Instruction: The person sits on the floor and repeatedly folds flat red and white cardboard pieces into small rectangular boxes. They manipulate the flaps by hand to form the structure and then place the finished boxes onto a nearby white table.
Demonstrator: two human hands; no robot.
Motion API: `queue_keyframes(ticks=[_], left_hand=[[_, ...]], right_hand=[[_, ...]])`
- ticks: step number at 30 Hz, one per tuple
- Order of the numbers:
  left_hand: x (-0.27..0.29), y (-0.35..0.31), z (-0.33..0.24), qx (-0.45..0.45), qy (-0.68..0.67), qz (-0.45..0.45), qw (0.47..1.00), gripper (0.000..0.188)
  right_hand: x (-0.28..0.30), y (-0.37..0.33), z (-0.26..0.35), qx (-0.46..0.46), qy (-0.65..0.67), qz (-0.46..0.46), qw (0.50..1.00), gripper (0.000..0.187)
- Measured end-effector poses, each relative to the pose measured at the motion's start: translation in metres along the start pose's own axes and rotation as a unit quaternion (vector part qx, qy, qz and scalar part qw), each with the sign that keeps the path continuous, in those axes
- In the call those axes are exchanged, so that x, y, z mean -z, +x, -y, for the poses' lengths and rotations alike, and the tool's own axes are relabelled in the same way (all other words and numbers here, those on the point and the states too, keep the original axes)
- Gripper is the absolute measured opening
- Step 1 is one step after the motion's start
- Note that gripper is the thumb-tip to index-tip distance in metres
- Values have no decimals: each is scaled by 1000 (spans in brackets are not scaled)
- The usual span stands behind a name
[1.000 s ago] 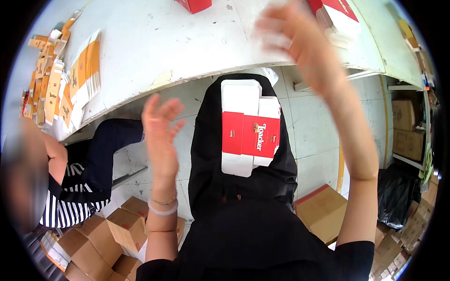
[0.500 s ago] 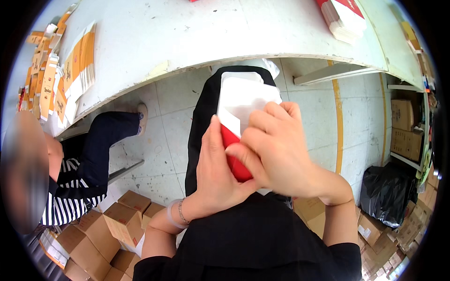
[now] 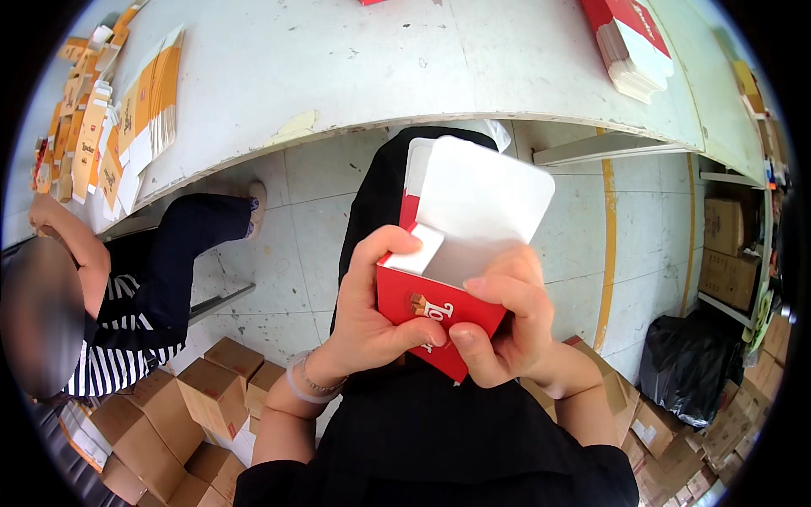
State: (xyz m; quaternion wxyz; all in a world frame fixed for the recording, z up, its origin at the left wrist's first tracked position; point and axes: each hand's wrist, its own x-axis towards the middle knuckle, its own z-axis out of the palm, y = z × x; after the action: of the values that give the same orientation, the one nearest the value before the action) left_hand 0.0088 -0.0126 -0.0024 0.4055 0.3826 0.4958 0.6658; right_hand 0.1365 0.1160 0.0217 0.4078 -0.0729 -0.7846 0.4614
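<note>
Between both hands, over my lap, is a small red carton (image 3: 404, 291) with a white inside. Its broad white flap stands up at the far end, and a small white side flap is folded in on the left. My left hand (image 3: 372, 304) grips the carton's left side, thumb on the red printed face and index finger on the small flap. My right hand (image 3: 511, 317) pinches the right side, thumb on the red face and other fingers at the open end. Part of the carton's inside is hidden by my right fingers.
Ahead stretches a white worktable (image 3: 363, 76). A stack of flat red cartons (image 3: 632, 51) lies at its right, and orange cartons (image 3: 152, 101) lie at its left. A co-worker in a striped top (image 3: 118, 359) sits at left. Brown boxes (image 3: 160, 422) and a black bag (image 3: 684, 367) lie around me.
The carton has turned so its red printed face shows and its white flap stands wide. My right hand has moved down from over the carton to its right side.
</note>
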Motion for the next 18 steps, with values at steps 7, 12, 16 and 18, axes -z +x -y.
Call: queue_keyframes(ticks=[7,12,16,18], left_hand=[[10,6,1,-87,171,9,981,68],[13,7,-3,-63,241,21,968,72],[9,8,-7,-10,228,-18,973,90],[7,8,-8,12,190,-25,981,94]], right_hand=[[5,18,-12,-23,-1,-109,994,33],[25,42,-6,-400,310,13,862,51],[35,39,-4,-289,163,196,923,37],[30,36,-4,-190,49,198,960,35]])
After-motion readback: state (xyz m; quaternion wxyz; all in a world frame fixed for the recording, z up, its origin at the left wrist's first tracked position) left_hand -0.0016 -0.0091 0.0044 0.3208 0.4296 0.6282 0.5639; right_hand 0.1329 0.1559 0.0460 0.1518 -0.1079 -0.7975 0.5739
